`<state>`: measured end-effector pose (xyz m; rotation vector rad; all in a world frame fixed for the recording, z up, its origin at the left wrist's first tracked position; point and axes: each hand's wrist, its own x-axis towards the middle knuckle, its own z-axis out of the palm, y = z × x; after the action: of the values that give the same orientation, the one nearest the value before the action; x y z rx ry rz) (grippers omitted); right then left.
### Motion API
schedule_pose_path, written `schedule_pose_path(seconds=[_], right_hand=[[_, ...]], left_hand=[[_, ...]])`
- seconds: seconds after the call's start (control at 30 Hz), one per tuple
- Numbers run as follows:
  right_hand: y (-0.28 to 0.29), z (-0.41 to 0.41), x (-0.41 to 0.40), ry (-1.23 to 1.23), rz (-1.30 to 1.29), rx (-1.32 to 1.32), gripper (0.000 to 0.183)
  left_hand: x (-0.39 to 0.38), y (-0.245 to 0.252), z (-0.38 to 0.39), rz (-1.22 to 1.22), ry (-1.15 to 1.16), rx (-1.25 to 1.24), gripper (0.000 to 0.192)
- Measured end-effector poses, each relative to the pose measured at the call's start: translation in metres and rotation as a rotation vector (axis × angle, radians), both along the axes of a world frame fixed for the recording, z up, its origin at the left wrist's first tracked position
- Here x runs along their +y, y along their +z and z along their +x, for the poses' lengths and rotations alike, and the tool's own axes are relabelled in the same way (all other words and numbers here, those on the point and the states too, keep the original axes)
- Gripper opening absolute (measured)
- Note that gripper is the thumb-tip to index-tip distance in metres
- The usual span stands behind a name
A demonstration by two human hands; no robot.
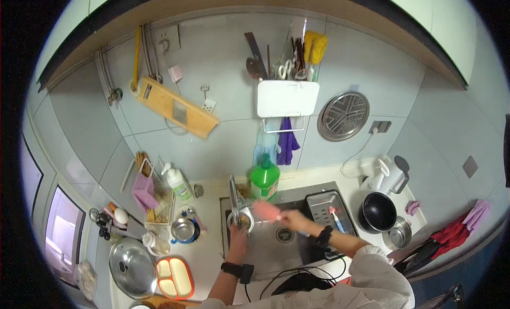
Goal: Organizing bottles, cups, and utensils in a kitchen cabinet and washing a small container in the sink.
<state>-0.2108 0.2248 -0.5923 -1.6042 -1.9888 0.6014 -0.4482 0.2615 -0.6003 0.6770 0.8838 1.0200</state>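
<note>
Under the running end of the chrome faucet (234,195), my left hand (238,234) grips a small round pale container (249,219). Something yellowish shows inside it, too small to name. My right hand (293,219) is closed around the handle of a pink-headed brush (266,210), blurred by motion. The brush head is up and to the right of the container, apart from it. Both hands are over the stainless steel sink (266,251), whose drain (285,234) lies below my right hand.
A green detergent jug (265,180) stands behind the sink. A metal draining tray (318,207) at its right holds another brush (338,220). Rightward are a black pot (377,212) and an electric kettle (394,175). A glass lid (133,268) and divided plate (175,278) lie left.
</note>
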Motion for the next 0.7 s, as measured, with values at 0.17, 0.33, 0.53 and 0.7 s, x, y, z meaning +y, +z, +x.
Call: schedule_pose_path(seconds=[0.17, 0.33, 0.53, 0.7], right_hand=[[0.177, 0.107, 0.038, -0.540, 0.462, 0.050, 0.012], [0.336, 0.167, 0.085, -0.422, 1.128, 0.518, 0.014], [0.404, 0.152, 0.148, -0.413, 1.224, 0.517, 0.023], [0.398, 0.130, 0.170, -0.559, 1.323, -0.053, 0.021]], left_hand=[[0.015, 0.008, -0.009, 0.311, -0.042, -0.027, 0.042], [0.034, -0.043, -0.015, 0.329, -0.103, 0.065, 0.044], [0.019, -0.029, -0.025, 0.344, -0.096, 0.239, 0.042], [0.012, 0.004, -0.042, 0.626, -0.107, 0.623, 0.048]])
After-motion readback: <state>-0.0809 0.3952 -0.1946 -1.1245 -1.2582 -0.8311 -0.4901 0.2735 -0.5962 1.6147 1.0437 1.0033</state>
